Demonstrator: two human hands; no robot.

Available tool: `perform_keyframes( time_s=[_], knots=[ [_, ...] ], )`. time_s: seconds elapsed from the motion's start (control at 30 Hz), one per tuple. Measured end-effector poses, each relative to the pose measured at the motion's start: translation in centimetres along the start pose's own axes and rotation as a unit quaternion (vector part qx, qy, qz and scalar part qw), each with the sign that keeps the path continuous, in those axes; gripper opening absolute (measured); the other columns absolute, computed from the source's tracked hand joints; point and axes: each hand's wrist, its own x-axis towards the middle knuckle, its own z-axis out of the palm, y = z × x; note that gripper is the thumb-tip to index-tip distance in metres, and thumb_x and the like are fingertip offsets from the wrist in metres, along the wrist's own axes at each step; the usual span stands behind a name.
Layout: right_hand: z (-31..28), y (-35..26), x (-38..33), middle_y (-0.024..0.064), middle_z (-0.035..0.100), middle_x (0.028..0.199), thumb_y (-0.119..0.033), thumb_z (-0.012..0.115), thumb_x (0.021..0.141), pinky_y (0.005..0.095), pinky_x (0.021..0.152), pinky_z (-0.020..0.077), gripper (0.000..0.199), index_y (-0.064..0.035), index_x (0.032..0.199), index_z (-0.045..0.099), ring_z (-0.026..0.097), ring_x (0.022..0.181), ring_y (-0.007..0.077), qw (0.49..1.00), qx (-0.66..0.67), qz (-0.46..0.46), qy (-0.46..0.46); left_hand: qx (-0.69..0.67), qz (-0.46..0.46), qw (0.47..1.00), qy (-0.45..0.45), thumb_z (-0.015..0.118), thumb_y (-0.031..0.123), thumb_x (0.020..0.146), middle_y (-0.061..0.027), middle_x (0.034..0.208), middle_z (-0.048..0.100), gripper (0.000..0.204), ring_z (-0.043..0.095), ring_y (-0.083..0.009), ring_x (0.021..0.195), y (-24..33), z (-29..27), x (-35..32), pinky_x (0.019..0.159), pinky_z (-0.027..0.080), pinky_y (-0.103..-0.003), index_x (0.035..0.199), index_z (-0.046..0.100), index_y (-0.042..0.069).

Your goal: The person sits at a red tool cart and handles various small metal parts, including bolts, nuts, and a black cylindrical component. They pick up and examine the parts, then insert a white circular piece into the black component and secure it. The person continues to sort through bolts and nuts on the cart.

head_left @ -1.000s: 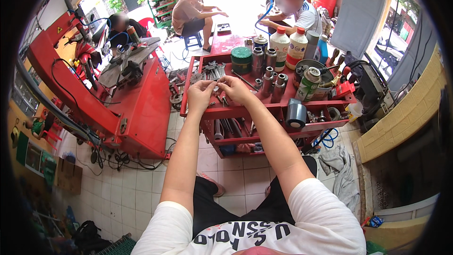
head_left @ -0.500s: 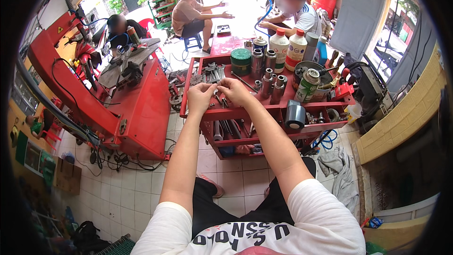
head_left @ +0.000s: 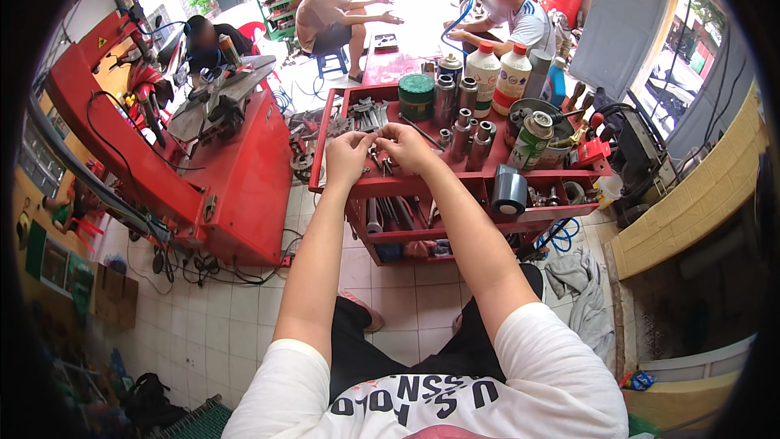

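Note:
Over the near left part of a red tool cart [head_left: 325,134], my left hand [head_left: 348,156] and my right hand [head_left: 404,149] meet with fingertips pinched together. Whatever lies between the fingers is too small to make out. Beneath and just beyond them, wrenches [head_left: 370,112] and small metal tools lie in the top tray. To the right of my right hand stand several upright metal sockets [head_left: 461,132]. A green round tub [head_left: 416,96] sits behind them, beside spray cans and two white bottles with red caps [head_left: 512,80].
A red machine [head_left: 244,171] with a tall arm stands at left, cables on the tiles by its base. A grey cloth [head_left: 587,289] lies on the floor at right. Two people [head_left: 329,20] sit beyond the cart; another person [head_left: 203,42] bends behind the machine.
My hands stay pinched together over the tray, with only a slight shift in finger position. The view has tilted a little, and the seated people have moved their heads.

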Motion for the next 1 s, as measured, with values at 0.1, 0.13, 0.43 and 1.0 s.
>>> perform_keyframes(
  time_s=[0.1, 0.13, 0.43, 1.0],
  knots=[
    [-0.3, 0.2, 0.9, 0.0072, 0.076, 0.090, -0.013, 0.070, 0.100, 0.0299, 0.056, 0.0521, 0.017, 0.0019, 0.108, 0.072, 0.065, 0.069, 0.0097, 0.999, -0.021, -0.049, -0.002, 0.015, 0.093, 0.995, 0.026, 0.077, 0.023, 0.096, -0.0090, 0.088, 0.080, 0.024, 0.073, -0.0132, 0.078, -0.3, 0.1, 0.8, 0.070, 0.054, -0.030, 0.101, 0.081, 0.000],
    [-0.1, 0.3, 1.0, 0.0069, 0.076, 0.090, -0.014, 0.070, 0.101, 0.0300, 0.056, 0.0511, 0.018, 0.0025, 0.108, 0.072, 0.064, 0.069, 0.0090, 1.000, 0.006, -0.014, -0.010, -0.020, 0.055, 0.998, 0.010, 0.076, 0.019, 0.096, -0.0082, 0.090, 0.079, 0.021, 0.071, -0.0143, 0.077, -0.5, 0.2, 0.7, 0.071, 0.055, -0.030, 0.105, 0.080, 0.001],
    [-0.1, 1.6, 1.2, 0.0034, 0.068, 0.079, -0.016, 0.069, 0.103, 0.0296, 0.053, 0.0472, 0.021, 0.0025, 0.111, 0.071, 0.058, 0.062, 0.0078, 0.999, -0.009, -0.035, 0.011, -0.065, 0.047, 0.996, -0.044, 0.074, 0.010, 0.095, -0.0079, 0.107, 0.078, 0.020, 0.066, -0.0118, 0.079, -0.3, 0.1, 0.3, 0.073, 0.055, -0.029, 0.114, 0.078, 0.003],
    [0.1, -0.1, 0.3, 0.0004, 0.068, 0.082, -0.015, 0.063, 0.107, 0.0256, 0.051, 0.0447, 0.016, -0.0003, 0.111, 0.068, 0.053, 0.060, 0.0048, 1.000, 0.015, -0.011, -0.006, -0.012, 0.060, 0.998, 0.007, 0.074, 0.012, 0.094, -0.0037, 0.088, 0.074, 0.025, 0.064, -0.0087, 0.070, -0.4, -0.2, 0.1, 0.066, 0.053, -0.028, 0.118, 0.076, 0.006]
  ],
)
